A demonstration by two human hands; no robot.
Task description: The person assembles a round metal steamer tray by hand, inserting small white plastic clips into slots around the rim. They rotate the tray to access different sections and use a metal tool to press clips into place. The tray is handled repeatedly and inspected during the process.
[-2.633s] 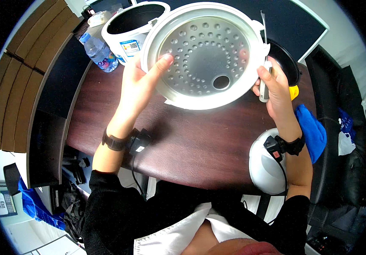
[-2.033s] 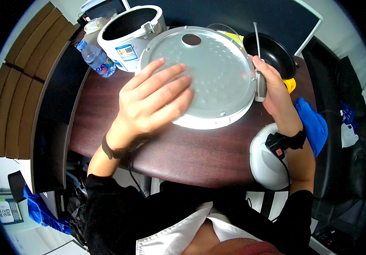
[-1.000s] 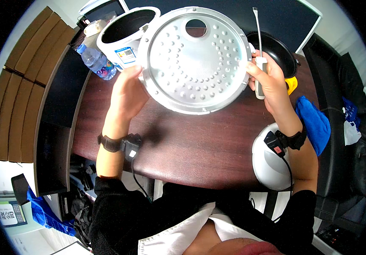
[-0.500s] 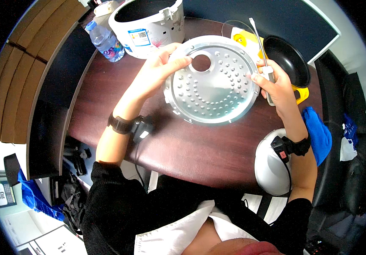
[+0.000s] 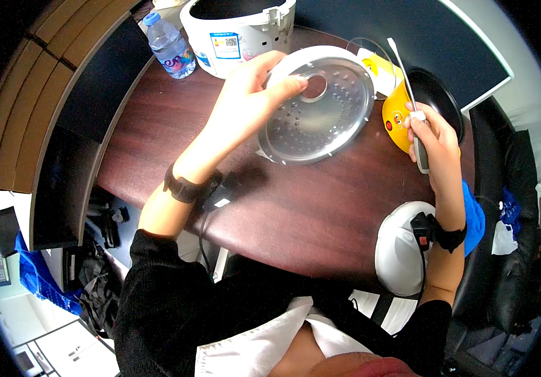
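Note:
My left hand (image 5: 254, 94) grips a round metal inner lid plate (image 5: 308, 122) by its rim, with the thumb near the round hole. Small raised bumps dot the plate, which is tilted above the table. My right hand (image 5: 437, 138), apart from the plate, is closed around the grey and white handle of a screwdriver (image 5: 416, 110). Its metal shaft points up and away. Beyond the plate stands a white rice cooker body (image 5: 248, 38) with a blue and white label. Behind the right hand are a yellow piece with a cartoon face (image 5: 396, 116) and a black inner pot (image 5: 437, 94).
A water bottle with a blue cap (image 5: 171, 50) stands left of the cooker body. A white rounded cooker lid (image 5: 402, 251) lies at the table's right front, under my right forearm. Blue cloth (image 5: 473, 220) hangs at the right edge of the brown table (image 5: 270, 207). A dark partition (image 5: 402, 38) stands behind.
My right hand has let go of the plate and moved right with the screwdriver. The plate, now in my left hand alone, has tilted. The view has shifted slightly.

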